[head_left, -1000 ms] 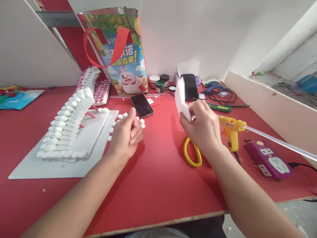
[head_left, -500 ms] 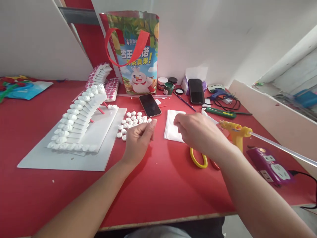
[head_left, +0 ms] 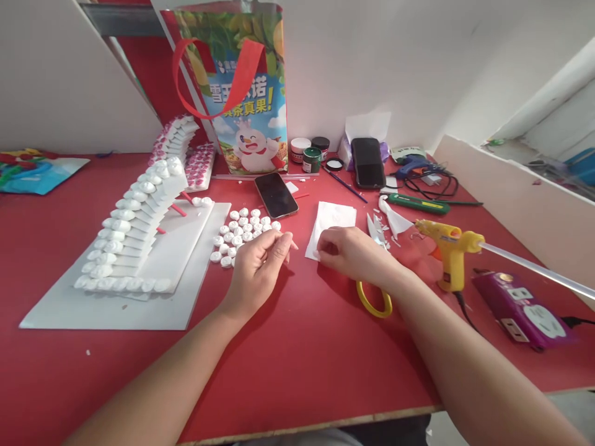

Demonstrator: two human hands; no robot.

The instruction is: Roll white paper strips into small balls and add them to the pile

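Observation:
My left hand (head_left: 260, 265) is closed, thumb pressed against the curled fingers, just in front of a cluster of small white rolled rosettes (head_left: 237, 230). Whatever it may pinch is too hidden to name. My right hand (head_left: 356, 255) hovers over or rests on the near edge of a stack of white tissue sheets (head_left: 331, 217). Its fingers curl inward, and I cannot make out anything in them. Beneath the right wrist lie scissors with a yellow handle (head_left: 374, 303), partly covered by the arm.
At left, a white board (head_left: 106, 313) carries a curved stepped model edged with rosettes. A phone (head_left: 276, 195) lies behind the cluster. At right are a yellow glue gun (head_left: 450, 251), a purple power box (head_left: 523, 310) and a green cutter (head_left: 418, 203). A tall bag (head_left: 246, 93) stands behind.
My right hand has moved left and slightly down to the near edge of the tissue stack, uncovering the scissor blades. My left hand stays closed in nearly the same place. The view has shifted slightly.

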